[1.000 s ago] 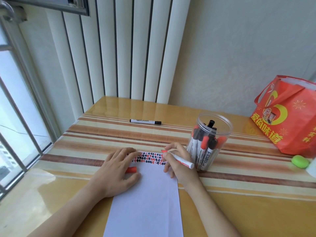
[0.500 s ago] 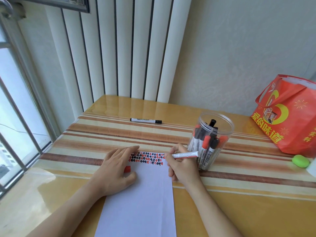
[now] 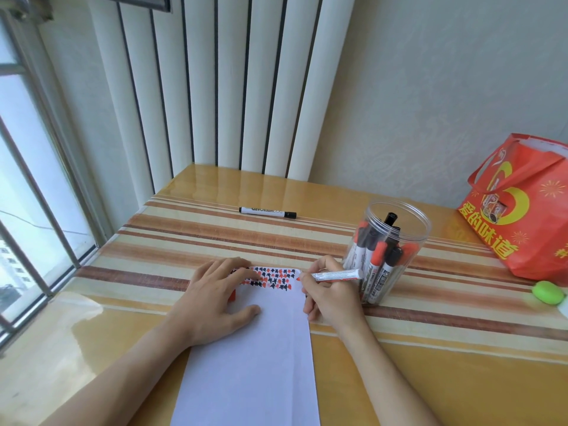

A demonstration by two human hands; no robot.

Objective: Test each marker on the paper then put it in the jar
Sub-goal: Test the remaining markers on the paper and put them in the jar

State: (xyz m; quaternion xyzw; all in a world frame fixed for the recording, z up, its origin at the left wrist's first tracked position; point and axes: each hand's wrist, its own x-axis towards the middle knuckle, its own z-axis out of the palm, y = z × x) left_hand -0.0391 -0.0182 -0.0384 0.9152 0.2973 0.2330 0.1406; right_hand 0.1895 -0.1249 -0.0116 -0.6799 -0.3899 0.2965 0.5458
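Nearest to me is the paper [image 3: 249,364], and I'll place everything off the jar [image 3: 388,250] since that's where the next move ends up. My left hand [image 3: 215,299] lies flat on the sheet, well left of the jar, fingers straight and just pressing the paper down. There's something red [image 3: 233,295] poking out under its palm; I'd guess it's the cap, but I can't really tell.

My right hand [image 3: 330,298] sits just left of the jar, almost against its wall, fingers pinched round the red marker [image 3: 335,275]. Its tip points left at the paper's top right corner, beside the rows of red and black test marks [image 3: 273,278], and its tail end points right, about touching the jar. So its long axis runs nearly level, aimed straight at the jar, and the right hand is clearly the nearer one for the drop. I reckon it needs capping, tipping upright and lifting over the rim.

Further back, one black marker [image 3: 267,212] lies loose on the bench [image 3: 399,379], well left of the jar and beyond it, lengthwise left to right.
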